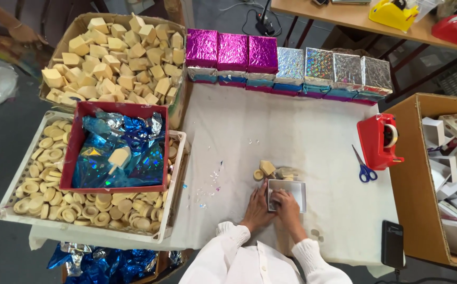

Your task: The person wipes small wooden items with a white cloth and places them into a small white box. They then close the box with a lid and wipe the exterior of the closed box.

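Note:
A small silver square box (pixel 287 193) lies open on the white table cover (pixel 249 131) near the front edge. My left hand (pixel 257 210) rests against the box's left side. My right hand (pixel 287 206) presses down inside the box with closed fingers. Just behind the box sit a few beige foam pieces (pixel 268 169), one cube and some flat round ones.
Shiny pink and silver wrapped boxes (pixel 291 68) line the back. A cardboard box of beige cubes (pixel 114 58), a red tray of blue foil (pixel 117 150) and a white crate of beige rings (pixel 55 200) stand left. A red tape dispenser (pixel 379 141), blue scissors (pixel 364 167) and a phone (pixel 392 243) lie right.

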